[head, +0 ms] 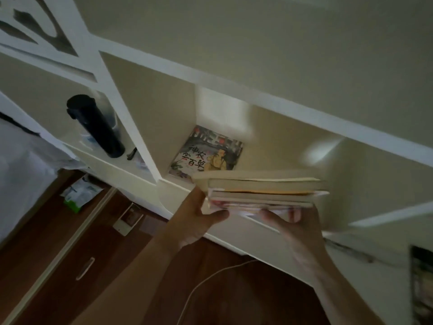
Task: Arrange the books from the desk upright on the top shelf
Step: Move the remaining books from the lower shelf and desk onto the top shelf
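Note:
A flat stack of several books [262, 192], page edges toward me, is held up in front of the white shelf compartment [293, 146]. My left hand [199, 216] grips the stack's left end, thumb underneath. My right hand [297, 224] supports the stack from below at its right end, fingers curled up around the bottom book. One illustrated book [207, 154] with Chinese characters on its cover stands against the compartment's back left corner, behind the stack.
A black flask [96, 126] stands in the neighbouring compartment to the left, with small items beside it. Below are the dark wooden desk [117, 266], a white cable [210, 280], a packet [79, 191] and a small card [127, 218]. A dark picture [421, 289] shows at lower right.

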The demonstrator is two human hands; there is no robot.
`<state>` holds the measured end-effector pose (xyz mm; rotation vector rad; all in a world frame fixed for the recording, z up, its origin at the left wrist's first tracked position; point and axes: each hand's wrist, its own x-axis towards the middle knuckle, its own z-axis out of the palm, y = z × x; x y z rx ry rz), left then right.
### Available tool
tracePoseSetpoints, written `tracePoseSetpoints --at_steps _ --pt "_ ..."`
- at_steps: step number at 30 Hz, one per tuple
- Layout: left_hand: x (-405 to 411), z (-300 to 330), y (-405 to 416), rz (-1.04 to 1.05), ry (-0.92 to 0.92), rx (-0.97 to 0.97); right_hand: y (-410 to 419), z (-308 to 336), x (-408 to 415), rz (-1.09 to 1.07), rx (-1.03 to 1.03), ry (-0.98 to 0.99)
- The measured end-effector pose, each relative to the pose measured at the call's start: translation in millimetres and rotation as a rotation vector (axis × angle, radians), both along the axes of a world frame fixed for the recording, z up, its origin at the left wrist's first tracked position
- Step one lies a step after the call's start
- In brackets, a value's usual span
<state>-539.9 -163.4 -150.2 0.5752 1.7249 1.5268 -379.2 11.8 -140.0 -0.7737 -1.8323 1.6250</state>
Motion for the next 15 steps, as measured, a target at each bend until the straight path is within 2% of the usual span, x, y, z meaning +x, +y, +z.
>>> tracePoseSetpoints --at_steps 2,6,7,11,15 --pt "4 -4 3 -0.021 -0.018 0.043 2 -16 4 0.000 -0.024 -0.051" --pt "18 -3 14 0.089 -0.072 0.164 0 -39 14 0.022 -0.277 -0.302" --pt "20 -1 17 0.116 -0.030 0.127 -3 -39 14 0.036 -0.265 -0.324" --pt "28 11 24 0.203 0.082 0.051 -5 -21 1 -0.020 0.054 -0.237" --pt "48 29 8 0.218 0.115 0.032 -22 -3 25 0.019 0.135 -0.320"
